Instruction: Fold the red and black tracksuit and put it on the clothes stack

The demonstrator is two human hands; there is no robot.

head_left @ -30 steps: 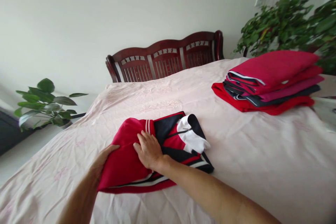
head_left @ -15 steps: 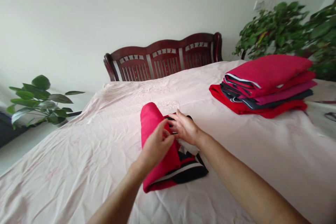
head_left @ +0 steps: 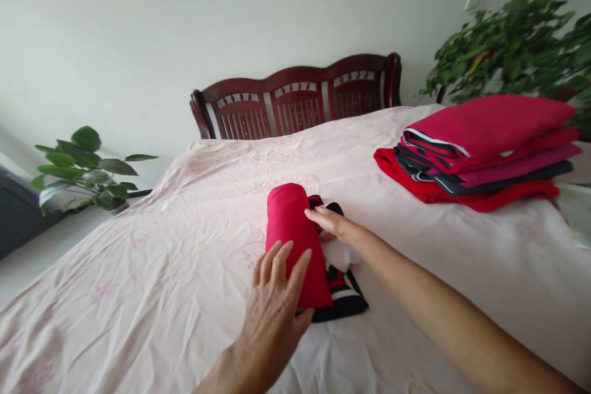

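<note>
A folded red shirt (head_left: 293,221) with black and white striped trim lies on the bed, its red part forming a long rounded fold. My left hand (head_left: 277,301) is over the near left end of that fold, fingers spread and holding nothing. At the right edge of the fold, near the dark trim, is my right hand (head_left: 330,223). Its thumb lies along the red edge and the other fingers bend in below, partly hidden, closed on the cloth. A whitish patch shows beside the shirt under the right wrist.
A stack of folded red, magenta and dark clothes (head_left: 489,129) stands at the right on the pale, wrinkled bedsheet (head_left: 152,258). Behind the bed is a dark wooden bench back (head_left: 295,89). Leafy plants flank it, one at left (head_left: 85,166) and a bushier one at right (head_left: 512,49).
My hands have moved apart. The left has come nearer and spread its fingers; the right has moved to the shirt's right edge. The red fold sits straighter, and the view has shifted slightly.
</note>
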